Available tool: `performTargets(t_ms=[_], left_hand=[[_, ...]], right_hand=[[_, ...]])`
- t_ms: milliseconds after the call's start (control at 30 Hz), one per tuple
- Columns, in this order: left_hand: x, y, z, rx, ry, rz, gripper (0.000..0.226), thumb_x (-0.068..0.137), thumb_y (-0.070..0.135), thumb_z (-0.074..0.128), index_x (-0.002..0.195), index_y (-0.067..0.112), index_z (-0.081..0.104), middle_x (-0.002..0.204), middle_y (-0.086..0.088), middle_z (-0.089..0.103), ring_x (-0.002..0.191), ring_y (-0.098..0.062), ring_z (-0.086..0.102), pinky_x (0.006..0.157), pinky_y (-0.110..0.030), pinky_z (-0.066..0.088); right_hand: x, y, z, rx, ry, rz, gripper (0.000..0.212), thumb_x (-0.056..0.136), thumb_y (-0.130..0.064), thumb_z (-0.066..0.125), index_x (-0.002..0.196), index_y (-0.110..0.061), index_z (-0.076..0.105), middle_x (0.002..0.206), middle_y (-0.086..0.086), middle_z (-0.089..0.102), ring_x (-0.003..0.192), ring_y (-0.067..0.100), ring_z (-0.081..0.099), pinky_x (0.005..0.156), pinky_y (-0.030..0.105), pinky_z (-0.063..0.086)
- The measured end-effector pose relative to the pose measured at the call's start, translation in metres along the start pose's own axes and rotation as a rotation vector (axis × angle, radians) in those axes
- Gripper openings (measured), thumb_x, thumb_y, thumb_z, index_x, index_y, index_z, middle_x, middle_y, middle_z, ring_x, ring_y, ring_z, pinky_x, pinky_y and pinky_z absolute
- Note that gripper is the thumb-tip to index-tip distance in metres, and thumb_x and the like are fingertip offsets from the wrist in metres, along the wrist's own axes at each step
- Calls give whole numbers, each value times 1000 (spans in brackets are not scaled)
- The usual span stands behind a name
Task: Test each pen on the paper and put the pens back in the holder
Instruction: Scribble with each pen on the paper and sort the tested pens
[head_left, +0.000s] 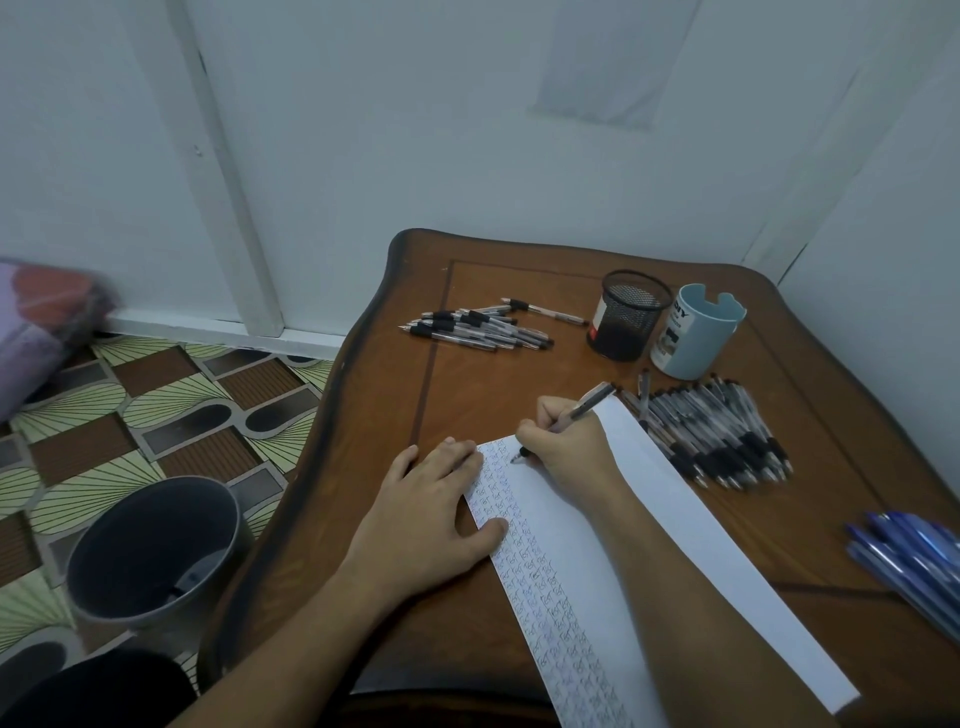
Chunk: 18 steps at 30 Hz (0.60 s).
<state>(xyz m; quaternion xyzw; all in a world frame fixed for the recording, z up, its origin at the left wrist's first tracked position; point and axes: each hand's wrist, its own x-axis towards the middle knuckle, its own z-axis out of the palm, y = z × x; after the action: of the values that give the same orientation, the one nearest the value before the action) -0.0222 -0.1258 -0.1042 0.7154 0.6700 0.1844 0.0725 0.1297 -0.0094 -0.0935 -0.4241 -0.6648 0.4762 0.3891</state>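
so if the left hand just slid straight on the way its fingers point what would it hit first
Probably the small group of loose pens near the far edge of the table, with only bare wood between. The left hand might brush the right hand first; that is hard to judge.

table (467, 395): brown wood, darker inlay line, near-black edge
paper (675, 499): white, rows of small dark-blue scribbles down left side
held pen (584, 408): grey-clear barrel, black grip
left pens (478, 330): clear barrels, black grips
right pen pile (717, 436): clear, black grips
blue pens (909, 556): translucent blue
mesh holder (628, 317): black mesh, red-and-white label
cup (696, 332): pale blue, white label, dark letters
bin (156, 551): dark grey
floor (156, 395): cream fans with dark lines, brown rectangles, black ovals
wall (467, 130): pale bluish white
cushion (47, 317): purple, orange-red patch
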Motion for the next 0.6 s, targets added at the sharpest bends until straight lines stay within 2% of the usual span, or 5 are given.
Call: performTargets(t_ms=[167,600], left_hand=[[-1,-1,0,17,0,-2,86,76,74,24,147,26,35,154,15,26,143,-2,15,116,-30,0],[0,0,0,24,-6,1,87,76,74,22,148,26,33,155,14,26,144,-2,15,116,-30,-1]], right_hand=[[1,3,-1,-8,-16,13,46,81,-7,64,48,-25,37,50,-5,32,52,12,38,57,33,40],[0,2,-1,-11,8,0,50,83,-2,63,48,-24,35,51,-3,31,53,13,36,53,29,37]])
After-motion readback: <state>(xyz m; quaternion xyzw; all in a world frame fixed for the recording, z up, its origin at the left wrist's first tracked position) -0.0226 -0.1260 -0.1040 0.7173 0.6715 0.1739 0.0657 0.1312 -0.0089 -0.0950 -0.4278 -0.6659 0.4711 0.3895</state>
